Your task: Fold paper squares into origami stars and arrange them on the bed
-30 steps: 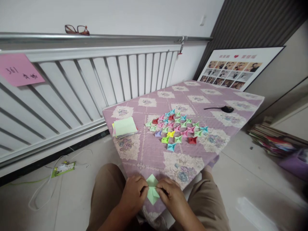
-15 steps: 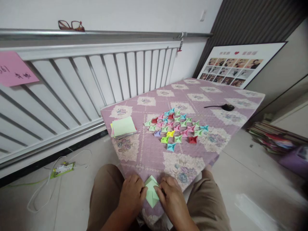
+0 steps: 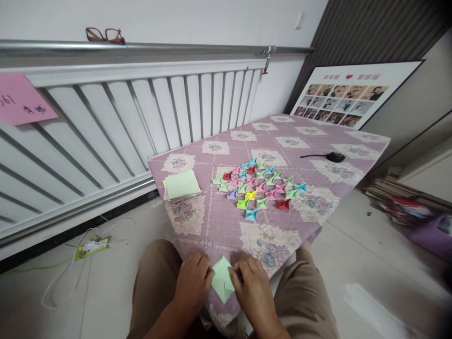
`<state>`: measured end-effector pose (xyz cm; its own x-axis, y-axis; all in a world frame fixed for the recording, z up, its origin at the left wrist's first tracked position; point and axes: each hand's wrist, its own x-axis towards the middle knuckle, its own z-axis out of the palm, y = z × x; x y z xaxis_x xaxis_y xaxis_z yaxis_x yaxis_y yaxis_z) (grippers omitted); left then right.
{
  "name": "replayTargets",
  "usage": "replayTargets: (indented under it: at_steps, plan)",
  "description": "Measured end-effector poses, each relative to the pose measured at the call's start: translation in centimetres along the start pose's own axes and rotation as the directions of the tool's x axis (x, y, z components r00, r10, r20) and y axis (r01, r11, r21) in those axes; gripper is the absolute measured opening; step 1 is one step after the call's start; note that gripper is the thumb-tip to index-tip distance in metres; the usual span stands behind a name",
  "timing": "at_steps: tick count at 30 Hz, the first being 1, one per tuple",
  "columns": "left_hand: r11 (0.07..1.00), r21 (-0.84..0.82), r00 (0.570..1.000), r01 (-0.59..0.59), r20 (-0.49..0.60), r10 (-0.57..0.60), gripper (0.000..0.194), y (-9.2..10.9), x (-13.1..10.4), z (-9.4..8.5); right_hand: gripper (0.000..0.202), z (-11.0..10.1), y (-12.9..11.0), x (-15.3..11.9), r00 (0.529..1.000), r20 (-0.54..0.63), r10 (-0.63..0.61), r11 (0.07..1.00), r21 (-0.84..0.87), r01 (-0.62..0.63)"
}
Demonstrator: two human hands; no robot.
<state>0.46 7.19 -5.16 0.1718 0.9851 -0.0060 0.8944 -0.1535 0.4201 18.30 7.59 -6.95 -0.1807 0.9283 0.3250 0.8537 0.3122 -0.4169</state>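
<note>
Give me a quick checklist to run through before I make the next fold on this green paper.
1. Left hand on the green paper: ok, fingers on its left edge.
2. Right hand on the paper: ok, fingertips at its right edge.
3. Paper backed by the table: ok, it lies at the near corner.
4. Existing creases sharp: cannot tell.
5. Spare paper stack in place: ok, at the table's left edge.
6. Finished folded pieces apart from the hands: ok, mid-table.

matt green paper square (image 3: 222,282); quilted purple cloth (image 3: 219,221) covers the bench; glossy floor tiles (image 3: 353,263); shiny metal rail (image 3: 158,47).
</note>
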Motion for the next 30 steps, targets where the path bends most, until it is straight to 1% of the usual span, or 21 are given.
replayTargets:
  at_steps: [3,6,8,10,14,18,21,24,27,30]
  plan:
    - [0.99,0.043,0.991,-0.133,0.018,0.133,0.013,-0.2,-0.1,0.4,0.008,0.0,0.0,0.0,1.0,0.015,0.002,1.0,0.004,-0.002]
    - [0.955,0.054,0.956,-0.29,0.06,0.287,0.014,-0.6,0.0,0.9,0.009,-0.2,0.1,0.1,0.999,0.035,-0.013,1.0,0.029,0.012]
    - [0.932,0.061,0.933,-0.357,0.084,0.351,0.016,-0.8,0.3,1.0,0.011,-0.5,0.4,0.1,0.999,0.038,-0.033,0.997,0.073,0.03]
    - [0.918,0.081,0.92,-0.388,0.098,0.38,0.018,-0.9,0.4,1.0,0.013,-0.9,0.7,0.1,0.997,0.044,-0.064,0.989,0.136,0.057]
    - [0.907,0.102,0.911,-0.409,0.101,0.4,0.018,-1.1,0.5,1.0,0.015,-1.9,0.9,-0.4,0.986,0.079,-0.146,0.967,0.222,0.125]
    - [0.905,0.086,0.907,-0.417,0.106,0.408,0.021,-1.4,0.3,1.2,0.021,-2.1,0.3,-2.1,0.967,0.111,-0.231,0.963,0.165,0.211]
    - [0.912,0.042,0.908,-0.409,0.124,0.401,0.023,-1.3,0.0,0.6,0.027,-1.8,0.1,-3.7,0.955,0.14,-0.26,0.963,0.112,0.246]
    - [0.912,-0.037,0.898,-0.408,0.166,0.409,0.027,-0.9,-0.3,-1.0,0.033,-1.6,0.1,-4.5,0.95,0.18,-0.254,0.966,0.1,0.24]
    - [0.912,-0.087,0.884,-0.4,0.225,0.41,0.038,-0.3,-0.4,-2.5,0.038,-2.1,-0.2,-4.1,0.946,0.224,-0.233,0.97,0.125,0.209]
    - [0.921,-0.082,0.885,-0.381,0.254,0.389,0.036,0.0,-0.3,-2.8,0.043,-2.9,-0.9,-3.0,0.943,0.275,-0.188,0.977,0.155,0.149]
